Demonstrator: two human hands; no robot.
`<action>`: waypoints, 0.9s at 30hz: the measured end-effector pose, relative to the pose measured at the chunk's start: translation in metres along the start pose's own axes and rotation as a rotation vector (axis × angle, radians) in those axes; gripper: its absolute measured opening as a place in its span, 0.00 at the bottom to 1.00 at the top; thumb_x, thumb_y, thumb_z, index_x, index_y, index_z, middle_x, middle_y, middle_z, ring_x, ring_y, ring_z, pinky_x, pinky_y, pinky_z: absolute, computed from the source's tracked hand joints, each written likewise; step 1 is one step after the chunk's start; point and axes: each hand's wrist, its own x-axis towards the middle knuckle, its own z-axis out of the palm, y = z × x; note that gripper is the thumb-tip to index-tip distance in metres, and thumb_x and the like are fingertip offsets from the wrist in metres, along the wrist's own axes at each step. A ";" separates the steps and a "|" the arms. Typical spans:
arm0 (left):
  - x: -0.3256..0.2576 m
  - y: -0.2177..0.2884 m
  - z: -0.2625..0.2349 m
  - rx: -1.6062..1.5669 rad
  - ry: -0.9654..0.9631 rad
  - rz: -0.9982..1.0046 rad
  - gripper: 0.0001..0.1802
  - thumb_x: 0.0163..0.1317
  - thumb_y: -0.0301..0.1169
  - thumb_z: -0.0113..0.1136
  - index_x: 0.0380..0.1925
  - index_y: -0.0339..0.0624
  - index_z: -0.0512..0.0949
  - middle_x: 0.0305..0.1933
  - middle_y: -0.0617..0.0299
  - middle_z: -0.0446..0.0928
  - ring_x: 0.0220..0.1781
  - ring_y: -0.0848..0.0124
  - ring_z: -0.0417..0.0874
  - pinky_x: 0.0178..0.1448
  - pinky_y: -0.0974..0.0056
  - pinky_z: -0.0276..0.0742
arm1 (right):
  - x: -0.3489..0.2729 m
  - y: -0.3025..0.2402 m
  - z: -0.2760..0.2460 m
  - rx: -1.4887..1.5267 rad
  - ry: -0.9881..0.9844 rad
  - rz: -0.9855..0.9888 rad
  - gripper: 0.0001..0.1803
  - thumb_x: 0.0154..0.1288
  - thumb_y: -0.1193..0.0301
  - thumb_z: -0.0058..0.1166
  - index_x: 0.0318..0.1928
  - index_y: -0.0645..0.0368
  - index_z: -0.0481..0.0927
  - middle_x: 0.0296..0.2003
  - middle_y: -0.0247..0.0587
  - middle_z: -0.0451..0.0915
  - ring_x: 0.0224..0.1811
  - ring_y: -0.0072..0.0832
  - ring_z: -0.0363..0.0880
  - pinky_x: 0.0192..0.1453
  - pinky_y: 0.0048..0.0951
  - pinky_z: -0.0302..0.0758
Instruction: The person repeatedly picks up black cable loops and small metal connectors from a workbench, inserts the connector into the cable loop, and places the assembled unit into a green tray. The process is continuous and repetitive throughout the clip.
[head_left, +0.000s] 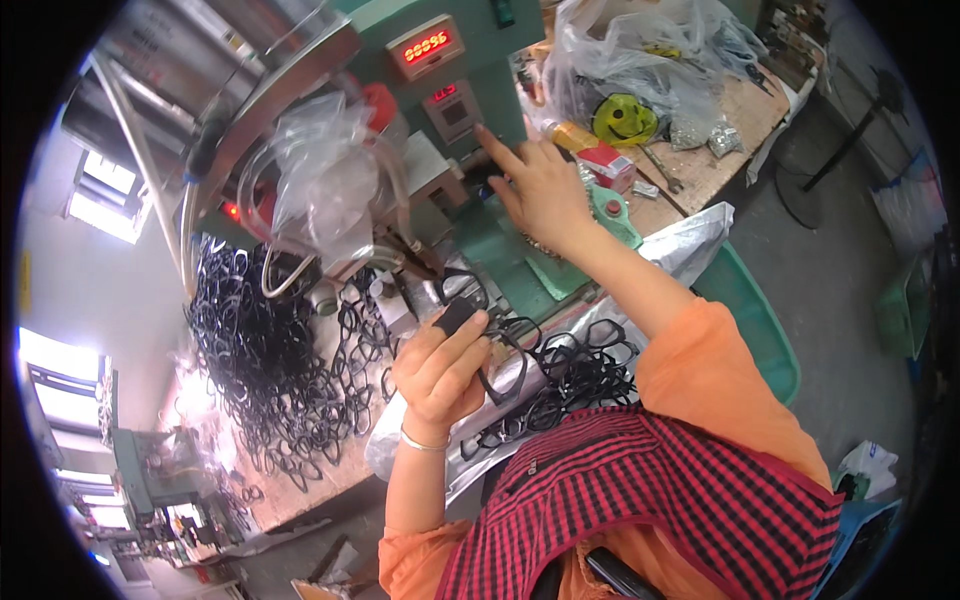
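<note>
My left hand (440, 375) is closed around a black glasses frame (512, 362) in front of the green press machine (505, 250). A small dark block (457, 316) shows at its fingertips; whether it is held or part of the machine I cannot tell. My right hand (548, 195) holds nothing. Its index finger stretches toward the lower edge of a small control panel (455, 110) with a lit red display, and the thumb is spread apart. Whether the fingertip touches the panel is unclear. Another black frame (465, 287) sits by the machine's tooling, just beyond my left fingers.
A large heap of black glasses frames (265, 350) covers the bench at left. More frames (590, 375) lie on silvery sheeting near my lap. Hoses and a plastic-wrapped part (325, 165) hang at upper left. Plastic bags (640, 50) and a wrench (662, 170) lie at upper right, a green bin (765, 320) below.
</note>
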 end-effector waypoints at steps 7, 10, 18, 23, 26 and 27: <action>-0.021 0.015 0.007 -0.047 0.023 -0.165 0.16 0.58 0.18 0.70 0.45 0.40 0.79 0.51 0.48 0.87 0.46 0.53 0.88 0.54 0.54 0.84 | 0.012 0.006 0.024 -0.104 0.053 -0.049 0.35 0.68 0.64 0.58 0.75 0.32 0.69 0.34 0.45 0.76 0.41 0.44 0.80 0.34 0.44 0.79; -0.034 0.024 0.003 -0.010 0.022 -0.230 0.19 0.55 0.16 0.68 0.48 0.38 0.80 0.54 0.46 0.86 0.48 0.51 0.87 0.49 0.55 0.83 | 0.015 0.005 0.019 -0.119 0.106 -0.115 0.39 0.67 0.66 0.58 0.78 0.34 0.64 0.34 0.44 0.77 0.38 0.45 0.78 0.37 0.45 0.78; -0.109 0.014 -0.025 0.090 0.123 -0.516 0.23 0.60 0.16 0.63 0.57 0.37 0.77 0.55 0.44 0.84 0.54 0.52 0.86 0.55 0.57 0.81 | 0.017 0.015 0.038 -0.210 0.086 -0.142 0.38 0.66 0.67 0.57 0.77 0.32 0.66 0.30 0.42 0.79 0.34 0.41 0.82 0.28 0.41 0.78; -0.111 -0.014 -0.046 0.026 0.518 -0.840 0.10 0.72 0.18 0.57 0.51 0.32 0.81 0.51 0.54 0.85 0.47 0.71 0.85 0.50 0.69 0.81 | 0.018 0.011 0.022 -0.052 -0.045 -0.080 0.35 0.70 0.64 0.58 0.76 0.39 0.67 0.37 0.43 0.86 0.39 0.41 0.85 0.43 0.43 0.81; -0.131 -0.042 -0.072 0.086 0.230 -1.113 0.10 0.70 0.23 0.63 0.50 0.35 0.83 0.48 0.59 0.85 0.45 0.75 0.83 0.47 0.72 0.77 | -0.004 0.020 -0.010 0.209 0.172 -0.041 0.28 0.67 0.64 0.60 0.68 0.43 0.77 0.36 0.44 0.87 0.38 0.45 0.85 0.40 0.43 0.80; -0.141 -0.047 -0.076 0.269 0.031 -1.084 0.13 0.65 0.26 0.69 0.49 0.39 0.84 0.46 0.58 0.84 0.47 0.67 0.84 0.50 0.65 0.77 | -0.019 0.023 -0.026 0.227 0.072 0.050 0.22 0.66 0.65 0.61 0.61 0.48 0.81 0.38 0.44 0.87 0.40 0.47 0.85 0.44 0.44 0.79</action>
